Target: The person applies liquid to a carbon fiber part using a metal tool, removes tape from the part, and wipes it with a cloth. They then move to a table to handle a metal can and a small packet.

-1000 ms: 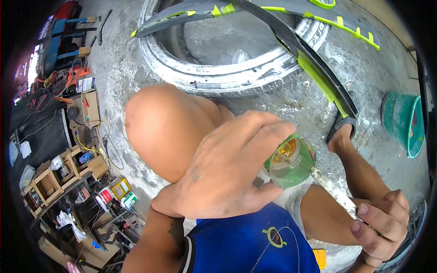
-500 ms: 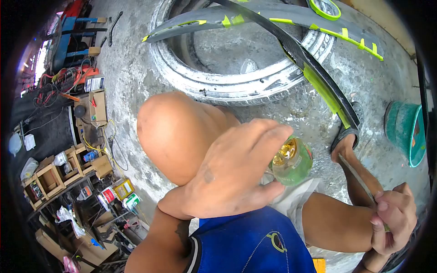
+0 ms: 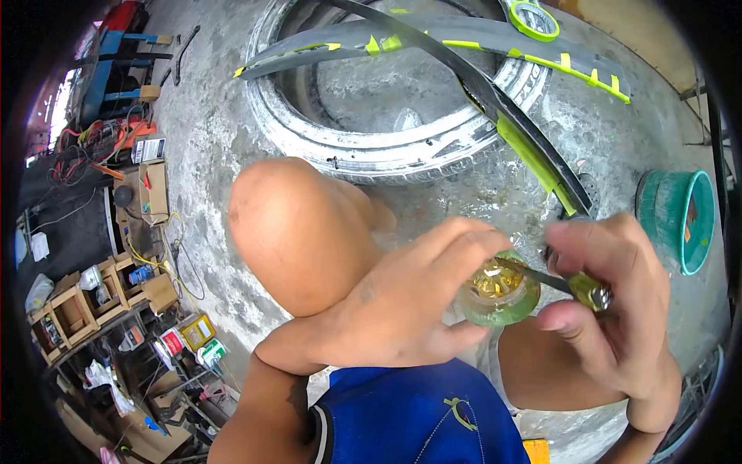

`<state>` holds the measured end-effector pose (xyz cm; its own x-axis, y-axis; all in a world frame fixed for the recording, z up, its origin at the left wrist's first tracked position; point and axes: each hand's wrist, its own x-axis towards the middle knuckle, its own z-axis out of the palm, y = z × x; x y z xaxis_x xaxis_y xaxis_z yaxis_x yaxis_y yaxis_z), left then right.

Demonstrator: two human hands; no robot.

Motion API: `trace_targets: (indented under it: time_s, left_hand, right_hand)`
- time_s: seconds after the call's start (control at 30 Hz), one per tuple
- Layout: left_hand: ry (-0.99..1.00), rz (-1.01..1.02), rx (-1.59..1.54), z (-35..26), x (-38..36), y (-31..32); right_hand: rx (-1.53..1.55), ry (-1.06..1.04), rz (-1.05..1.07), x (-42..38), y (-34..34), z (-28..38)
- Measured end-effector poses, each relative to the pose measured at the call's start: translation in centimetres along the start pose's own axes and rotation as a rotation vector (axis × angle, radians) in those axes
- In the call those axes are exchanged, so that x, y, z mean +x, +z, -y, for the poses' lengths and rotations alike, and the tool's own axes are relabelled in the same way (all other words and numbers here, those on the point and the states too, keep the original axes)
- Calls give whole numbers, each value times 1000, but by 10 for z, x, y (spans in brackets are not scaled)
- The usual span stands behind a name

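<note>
My left hand (image 3: 421, 298) is wrapped round the side of a green see-through cup (image 3: 501, 313), which looks like a cut plastic bottle and shows something amber and shiny inside. Across the cup's rim reaches the thin flat metal blade (image 3: 541, 277) of a hand tool, its tip at the amber contents. The tool's shiny yellow-green handle (image 3: 591, 294) is gripped by my right hand (image 3: 618, 301), thumb below and fingers above. The cup sits over my lap, between my knees.
Ahead on the concrete floor lies a whitish tire (image 3: 371, 151). A grey curved strip (image 3: 433, 35) with green tape and a black curved strip (image 3: 533, 127) lie over it. A tape roll (image 3: 533, 21) rests behind. Right stands a green bucket (image 3: 657, 220); left, a cluttered wooden shelf (image 3: 81, 309).
My right hand has come from the far right, beside my knee, in to the cup, bringing the blade over its opening. My left hand still holds the cup, now turned more upward.
</note>
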<state>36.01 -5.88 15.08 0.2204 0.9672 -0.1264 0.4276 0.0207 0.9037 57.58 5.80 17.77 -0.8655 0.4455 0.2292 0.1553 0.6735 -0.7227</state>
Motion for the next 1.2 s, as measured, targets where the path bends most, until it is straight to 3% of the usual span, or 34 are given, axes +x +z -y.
trace_targets:
  time_s: [0.07,0.13,0.2,0.27,0.33,0.37,0.4,0.5,0.63,0.87,0.97,1.2]
  left_hand:
    - [-15,-16,-34,1,-3,-5]
    - [-15,-48,-32,2,-8,-9]
    - [-27,-86,-34,3,-14,-12]
    - [-32,-89,29,3,-18,-12]
    - [6,-86,32,5,-21,-8]
    - [60,-62,43,6,-23,-5]
    - [52,-86,26,7,-24,-3]
    - [181,-146,-55,8,-29,3]
    - [250,-129,-59,8,-28,4]
    - [246,-244,-79,6,-23,10]
    - [221,-243,-42,5,-25,8]
    - [64,-201,-35,3,-29,5]
  right_hand:
    - [86,83,-7,6,2,1]
    - [99,52,80,7,-1,-3]
    - [122,54,26,4,5,-2]
    - [30,51,153,-4,0,2]
    - [161,489,-97,-14,6,15]
    - [121,532,-96,-16,0,13]
    - [133,355,-104,-20,-3,-3]
    - [144,448,-48,-11,-25,-27]
    - [-111,664,0,24,-1,-74]
    - [-452,456,80,94,73,-156]
    - [-416,409,-24,103,83,-167]
    - [-148,449,56,99,53,-175]
